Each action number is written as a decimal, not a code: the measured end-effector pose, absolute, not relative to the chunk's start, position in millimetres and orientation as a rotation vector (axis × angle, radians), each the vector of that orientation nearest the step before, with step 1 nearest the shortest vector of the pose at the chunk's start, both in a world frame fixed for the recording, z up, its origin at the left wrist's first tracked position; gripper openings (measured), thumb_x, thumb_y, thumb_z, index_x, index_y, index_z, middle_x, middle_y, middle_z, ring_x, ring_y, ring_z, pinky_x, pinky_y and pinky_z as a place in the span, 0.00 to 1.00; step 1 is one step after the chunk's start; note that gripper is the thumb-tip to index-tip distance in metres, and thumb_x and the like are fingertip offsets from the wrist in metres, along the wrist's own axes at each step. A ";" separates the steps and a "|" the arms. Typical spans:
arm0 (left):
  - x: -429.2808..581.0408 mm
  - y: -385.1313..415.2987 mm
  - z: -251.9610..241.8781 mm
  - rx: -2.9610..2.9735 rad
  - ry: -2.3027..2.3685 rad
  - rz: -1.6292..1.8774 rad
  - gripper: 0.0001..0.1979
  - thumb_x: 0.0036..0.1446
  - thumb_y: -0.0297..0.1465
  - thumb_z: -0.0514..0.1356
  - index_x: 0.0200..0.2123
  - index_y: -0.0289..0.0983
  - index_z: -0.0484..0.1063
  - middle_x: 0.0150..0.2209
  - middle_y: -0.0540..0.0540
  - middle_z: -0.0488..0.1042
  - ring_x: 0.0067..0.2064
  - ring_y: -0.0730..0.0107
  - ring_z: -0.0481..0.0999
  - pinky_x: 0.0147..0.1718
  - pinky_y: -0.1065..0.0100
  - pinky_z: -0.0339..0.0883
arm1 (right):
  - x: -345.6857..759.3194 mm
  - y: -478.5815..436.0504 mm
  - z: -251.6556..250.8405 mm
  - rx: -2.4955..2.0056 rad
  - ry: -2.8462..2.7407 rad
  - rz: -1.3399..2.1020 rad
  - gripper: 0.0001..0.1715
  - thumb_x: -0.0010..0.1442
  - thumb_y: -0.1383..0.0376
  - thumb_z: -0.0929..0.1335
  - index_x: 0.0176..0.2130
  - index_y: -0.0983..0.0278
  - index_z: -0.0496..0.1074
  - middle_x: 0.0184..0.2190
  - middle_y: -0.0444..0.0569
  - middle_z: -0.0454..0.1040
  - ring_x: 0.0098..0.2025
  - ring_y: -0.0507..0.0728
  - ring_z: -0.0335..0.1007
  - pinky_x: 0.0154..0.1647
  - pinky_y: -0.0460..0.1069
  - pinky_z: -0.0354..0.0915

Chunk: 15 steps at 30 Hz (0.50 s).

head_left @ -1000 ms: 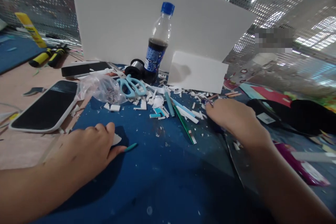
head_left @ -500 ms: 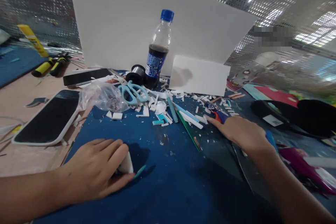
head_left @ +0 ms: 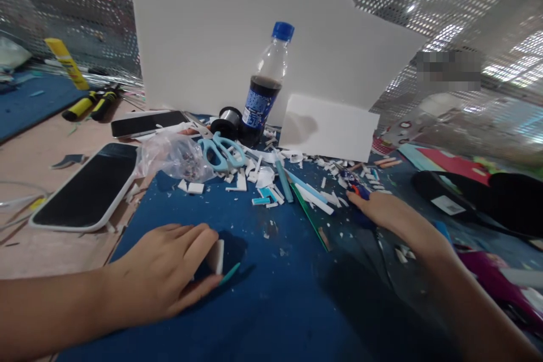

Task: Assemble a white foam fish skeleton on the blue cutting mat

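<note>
Your left hand (head_left: 169, 271), palm down, pinches a white piece (head_left: 218, 256); your right hand (head_left: 394, 218) reaches a blue tool (head_left: 360, 191), grip unclear. The bottle (head_left: 267, 79) holds dark drink.

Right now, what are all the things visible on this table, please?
board: one, white, upright behind
card: one, white, right of bottle
bottle: one, blue cap, centre back
spool: one, black, left of bottle
scissors: one, light blue, before spool
bag: one, clear, left of scissors
phones: two, dark screens, left
scraps: many, white, mid mat
mat: one, blue, under hands
left hand: grips white piece beside teal strip
right hand: fingertips on blue-red object
</note>
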State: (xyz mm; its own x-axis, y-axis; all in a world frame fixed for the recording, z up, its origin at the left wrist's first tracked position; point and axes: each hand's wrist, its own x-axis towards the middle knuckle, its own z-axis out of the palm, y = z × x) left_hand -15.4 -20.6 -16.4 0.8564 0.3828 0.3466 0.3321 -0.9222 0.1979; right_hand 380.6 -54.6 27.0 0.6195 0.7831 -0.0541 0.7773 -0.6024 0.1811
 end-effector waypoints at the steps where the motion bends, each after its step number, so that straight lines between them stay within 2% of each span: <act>1: -15.7 -20.2 -15.9 2.878 0.560 0.599 0.08 0.64 0.34 0.47 0.42 0.37 0.60 0.30 0.46 0.73 0.27 0.64 0.75 0.25 0.66 0.68 | 377.4 -53.1 30.4 2.663 1.256 0.001 0.24 0.59 0.56 0.64 0.30 0.73 0.79 0.29 0.68 0.77 0.31 0.66 0.76 0.31 0.54 0.64; 4: -18.6 -20.6 -14.7 2.813 0.605 0.668 0.12 0.64 0.32 0.47 0.49 0.37 0.60 0.40 0.41 0.73 0.38 0.62 0.77 0.32 0.65 0.72 | 364.7 -52.0 44.6 2.707 1.184 -0.104 0.31 0.62 0.57 0.59 0.36 0.83 0.77 0.38 0.80 0.74 0.38 0.70 0.75 0.35 0.55 0.62; 7: -22.3 -23.8 -15.2 2.685 0.677 0.748 0.15 0.65 0.33 0.47 0.54 0.39 0.58 0.50 0.37 0.69 0.49 0.59 0.73 0.42 0.62 0.72 | 351.7 -56.6 59.9 2.782 1.165 -0.132 0.35 0.63 0.55 0.56 0.42 0.85 0.74 0.39 0.81 0.73 0.40 0.71 0.74 0.35 0.55 0.61; 9: -23.9 -25.8 -15.6 2.553 0.682 0.766 0.17 0.65 0.33 0.48 0.56 0.41 0.57 0.54 0.39 0.68 0.53 0.60 0.72 0.47 0.62 0.71 | 344.8 -60.5 68.4 2.844 1.146 -0.100 0.36 0.63 0.55 0.55 0.42 0.85 0.74 0.39 0.82 0.73 0.42 0.73 0.73 0.36 0.56 0.60; 12: -24.0 -26.5 -13.8 2.317 0.671 0.713 0.16 0.64 0.33 0.51 0.55 0.45 0.58 0.48 0.44 0.74 0.47 0.66 0.77 0.42 0.70 0.75 | 335.0 -63.8 76.7 2.927 1.176 -0.057 0.34 0.62 0.54 0.55 0.38 0.81 0.74 0.39 0.82 0.72 0.43 0.74 0.71 0.38 0.57 0.58; 15: -22.1 -25.0 -9.9 2.164 0.667 0.704 0.14 0.63 0.32 0.53 0.52 0.46 0.59 0.42 0.46 0.76 0.41 0.68 0.78 0.32 0.74 0.75 | 321.1 -65.1 77.3 3.023 1.256 -0.100 0.26 0.62 0.56 0.58 0.35 0.74 0.72 0.32 0.72 0.75 0.40 0.69 0.73 0.37 0.55 0.60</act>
